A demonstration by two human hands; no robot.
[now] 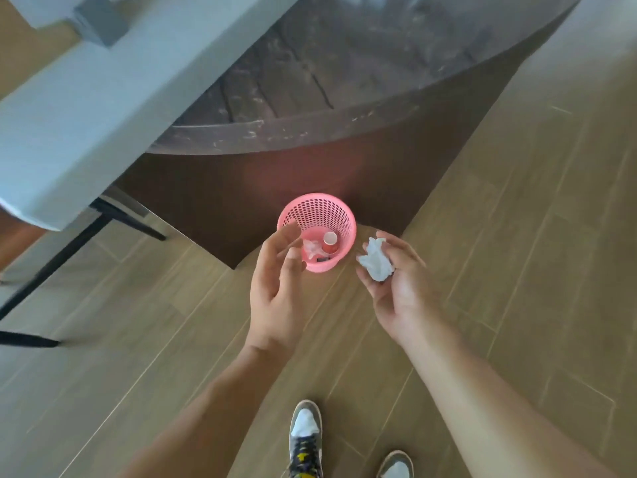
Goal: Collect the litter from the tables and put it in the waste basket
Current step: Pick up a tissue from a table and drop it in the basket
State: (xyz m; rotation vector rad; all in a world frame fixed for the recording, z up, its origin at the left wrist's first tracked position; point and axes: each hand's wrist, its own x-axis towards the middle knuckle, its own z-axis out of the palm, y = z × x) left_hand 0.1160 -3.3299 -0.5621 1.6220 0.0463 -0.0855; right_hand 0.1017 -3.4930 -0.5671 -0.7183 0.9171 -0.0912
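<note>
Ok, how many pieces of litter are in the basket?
3: a crumpled wrapper at the left, a red cup beside it, a small dark scrap in front. The left hand may hide more.

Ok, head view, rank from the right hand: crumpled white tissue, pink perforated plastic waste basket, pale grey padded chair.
1. White tissue: held in the right hand.
2. Pink waste basket: on the floor, just left.
3. Grey chair: far left.

The left hand (275, 288) hid part of the basket (320, 212) rim; a dark scrap (322, 259) inside was too small to tell. The tissue (375, 263) sat half buried in the right hand (403, 291).
</note>
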